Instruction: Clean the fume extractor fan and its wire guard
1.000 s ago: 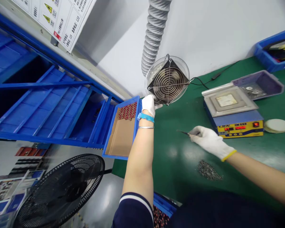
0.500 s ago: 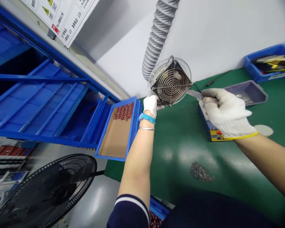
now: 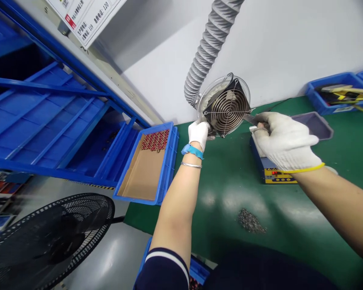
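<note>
- Green-topped workbench [image 3: 224,169], 1x; blue plastic tray [image 3: 171,159] sits near its left edge; green surface spans from tray to 1 heap of small grey metal pieces [image 3: 250,221].
- Left hand [image 3: 199,133], white-gloved, closed on lower edge of 1 square black fan with round wire grille [image 3: 229,112], raised near bench's back edge.
- Right hand [image 3: 286,141], white-gloved, pinched on 1 thin grey tool [image 3: 249,118]; tip at fan's right corner, contact unclear.

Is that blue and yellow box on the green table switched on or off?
On: red digits glow on the front of the box, though the gloved right hand hides part of it.
</note>
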The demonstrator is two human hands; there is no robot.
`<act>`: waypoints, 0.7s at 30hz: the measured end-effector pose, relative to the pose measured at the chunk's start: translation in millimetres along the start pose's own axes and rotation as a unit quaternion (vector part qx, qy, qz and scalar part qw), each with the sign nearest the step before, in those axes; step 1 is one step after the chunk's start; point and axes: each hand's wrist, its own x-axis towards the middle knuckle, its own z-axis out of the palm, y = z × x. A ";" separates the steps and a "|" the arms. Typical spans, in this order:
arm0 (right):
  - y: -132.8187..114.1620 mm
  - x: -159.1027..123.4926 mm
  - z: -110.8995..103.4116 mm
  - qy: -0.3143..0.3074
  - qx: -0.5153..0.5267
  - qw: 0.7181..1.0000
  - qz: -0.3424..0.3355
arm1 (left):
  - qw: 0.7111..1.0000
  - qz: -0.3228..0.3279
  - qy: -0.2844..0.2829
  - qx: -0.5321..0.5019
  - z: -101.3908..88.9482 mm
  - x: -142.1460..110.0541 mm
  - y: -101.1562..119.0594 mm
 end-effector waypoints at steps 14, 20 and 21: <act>1.0 17.5 0.2 -0.050 -0.059 0.997 -0.003 | 0.999 0.023 -0.013 0.027 13.6 -9.5 -13.8; -4.6 12.8 -6.9 -0.061 -0.068 0.996 0.005 | 0.999 0.020 -0.027 0.017 13.8 -11.6 -17.1; -5.1 12.0 -7.5 -0.052 -0.090 0.995 -0.012 | 0.999 0.024 -0.030 0.019 14.2 -11.8 -17.5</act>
